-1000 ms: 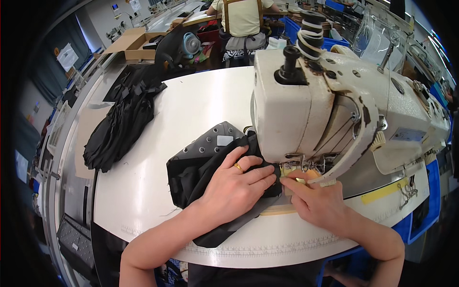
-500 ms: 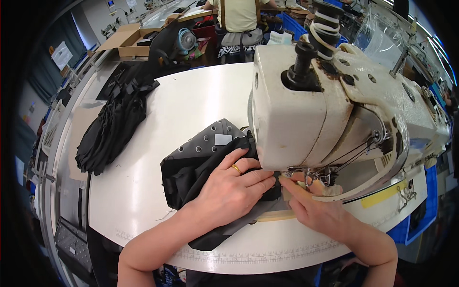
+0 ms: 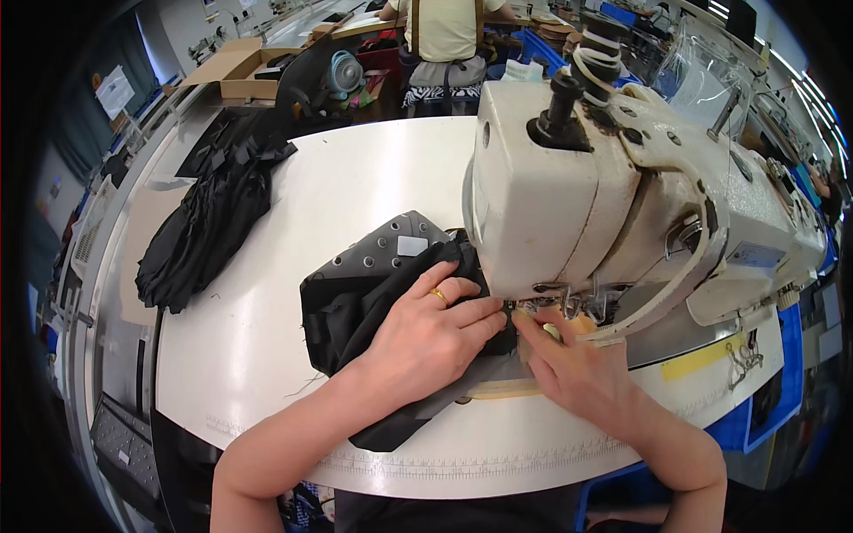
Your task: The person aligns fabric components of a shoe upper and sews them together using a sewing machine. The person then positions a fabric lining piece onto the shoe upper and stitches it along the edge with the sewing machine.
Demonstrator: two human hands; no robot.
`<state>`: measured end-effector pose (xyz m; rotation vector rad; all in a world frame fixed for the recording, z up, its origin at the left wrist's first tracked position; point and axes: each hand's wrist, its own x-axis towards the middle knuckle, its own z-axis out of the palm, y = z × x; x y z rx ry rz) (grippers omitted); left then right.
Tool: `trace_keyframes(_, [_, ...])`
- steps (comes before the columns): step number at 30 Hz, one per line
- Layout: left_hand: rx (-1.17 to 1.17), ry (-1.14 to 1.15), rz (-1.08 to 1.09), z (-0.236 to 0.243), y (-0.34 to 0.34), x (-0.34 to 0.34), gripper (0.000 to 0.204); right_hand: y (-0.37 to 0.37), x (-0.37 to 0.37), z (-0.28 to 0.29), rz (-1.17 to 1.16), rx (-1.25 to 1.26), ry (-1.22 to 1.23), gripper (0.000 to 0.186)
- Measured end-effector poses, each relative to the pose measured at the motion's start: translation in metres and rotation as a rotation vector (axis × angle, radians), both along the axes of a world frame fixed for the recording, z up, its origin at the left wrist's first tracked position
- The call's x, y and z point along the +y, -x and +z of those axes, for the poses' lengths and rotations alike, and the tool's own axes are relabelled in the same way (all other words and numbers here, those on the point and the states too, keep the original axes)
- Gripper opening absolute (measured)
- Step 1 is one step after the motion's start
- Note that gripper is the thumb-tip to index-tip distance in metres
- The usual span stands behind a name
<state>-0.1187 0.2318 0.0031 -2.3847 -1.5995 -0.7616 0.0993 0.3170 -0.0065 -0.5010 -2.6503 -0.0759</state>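
Note:
My left hand (image 3: 437,324), with a ring on one finger, lies with its fingers stretched out on a bundle of black fabric (image 3: 342,329). Its fingertips reach the cloth edge beside the needle area of a white sewing machine (image 3: 542,204). A grey piece with rows of metal eyelets and a small white label (image 3: 411,246) shows under the black cloth. Close to the left fingertips, my right hand (image 3: 577,360) has its thumb and fingers drawn together below the machine head. A small yellow-green thing (image 3: 553,331) shows among its fingers, mostly hidden, so its kind cannot be told.
A gathered pile of black cloth (image 3: 209,226) lies at the table's left. Ruler markings run along the front edge of the white table (image 3: 391,471). A blue bin (image 3: 769,404) stands at the right. Beyond are a cardboard box (image 3: 249,75), a fan (image 3: 345,73) and a seated person (image 3: 444,35).
The view has shifted slightly. My right hand has turned a little, and more of the yellow-green thing shows. My left hand stays spread on the cloth.

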Motion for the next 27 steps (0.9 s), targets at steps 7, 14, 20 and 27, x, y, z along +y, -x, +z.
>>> trace_keyframes(7, [0.024, 0.027, -0.011, 0.002, 0.000, 0.001, 0.027, 0.004, -0.004, 0.006, -0.012, 0.054, -0.090, 0.039])
trace_keyframes(14, [0.028, 0.031, -0.018, 0.003, 0.008, 0.006, 0.026, 0.003, -0.005, 0.005, -0.035, 0.062, -0.083, 0.042])
trace_keyframes(20, [0.008, 0.027, -0.003, 0.002, 0.005, 0.003, 0.022, 0.006, -0.001, -0.004, 0.012, 0.134, -0.099, 0.043])
trace_keyframes(27, [-0.021, 0.035, -0.009, 0.006, 0.004, 0.008, 0.018, 0.004, 0.001, -0.010, -0.007, 0.076, -0.095, 0.044])
